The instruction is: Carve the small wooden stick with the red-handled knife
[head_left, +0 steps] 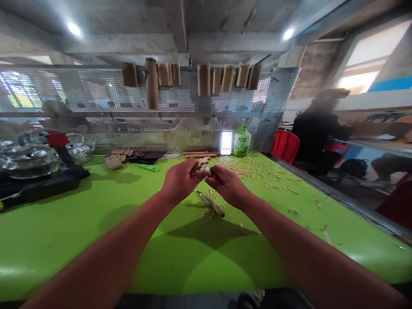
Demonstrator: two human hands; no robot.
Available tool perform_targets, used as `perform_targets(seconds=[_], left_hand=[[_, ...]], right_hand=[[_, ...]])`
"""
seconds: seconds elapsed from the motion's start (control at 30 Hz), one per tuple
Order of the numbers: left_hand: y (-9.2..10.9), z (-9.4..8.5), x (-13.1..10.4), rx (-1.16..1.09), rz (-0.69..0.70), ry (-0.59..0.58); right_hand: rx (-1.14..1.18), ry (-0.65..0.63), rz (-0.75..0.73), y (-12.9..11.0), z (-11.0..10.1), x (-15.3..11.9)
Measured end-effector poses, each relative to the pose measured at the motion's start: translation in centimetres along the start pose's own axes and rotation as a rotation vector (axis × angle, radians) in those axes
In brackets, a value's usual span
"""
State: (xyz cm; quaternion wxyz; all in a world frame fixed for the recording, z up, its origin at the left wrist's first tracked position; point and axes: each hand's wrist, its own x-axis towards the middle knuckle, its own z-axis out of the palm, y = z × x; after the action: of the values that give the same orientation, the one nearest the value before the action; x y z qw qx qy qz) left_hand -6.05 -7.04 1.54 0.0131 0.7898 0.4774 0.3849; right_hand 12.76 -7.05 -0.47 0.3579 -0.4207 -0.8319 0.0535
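My left hand [182,177] is closed round a small pale carved piece of wood [204,161], whose jagged end sticks out past the fingers. Close against it, my right hand [227,184] grips a small tool with a red and blue handle [211,172]. Most of that tool is hidden by the fingers, so its exact kind does not show. On the green table [144,257], just below both hands, lies a slim metal carving tool [210,204] among wood shavings [244,167].
A green tea bottle [242,141] and a lit phone [226,142] stand at the back. Wood pieces [115,159] and a green cutter [149,168] lie left of centre. A black-and-red power tool [58,182] and glass teapots [28,161] are far left. A person [317,124] sits beyond a red chair [285,146].
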Motion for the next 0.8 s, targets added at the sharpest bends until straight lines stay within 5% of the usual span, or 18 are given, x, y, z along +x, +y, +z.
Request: perform_targets(seconds=[0.1, 0.3, 0.63, 0.8], left_hand=[[0.00, 0.16, 0.01, -0.006, -0.016, -0.019], [0.09, 0.59, -0.04, -0.066, -0.051, -0.004], [-0.62, 0.59, 0.19, -0.099, -0.008, -0.034], [-0.42, 0.64, 0.24, -0.078, -0.022, -0.025]], right_hand=[[0.003, -0.024, 0.069, -0.05, 0.02, -0.05], [-0.179, 0.125, 0.092, 0.01, 0.12, 0.00], [0.374, -0.112, 0.042, 0.25, -0.45, 0.06], [0.127, -0.015, 0.081, -0.11, -0.47, -0.03]])
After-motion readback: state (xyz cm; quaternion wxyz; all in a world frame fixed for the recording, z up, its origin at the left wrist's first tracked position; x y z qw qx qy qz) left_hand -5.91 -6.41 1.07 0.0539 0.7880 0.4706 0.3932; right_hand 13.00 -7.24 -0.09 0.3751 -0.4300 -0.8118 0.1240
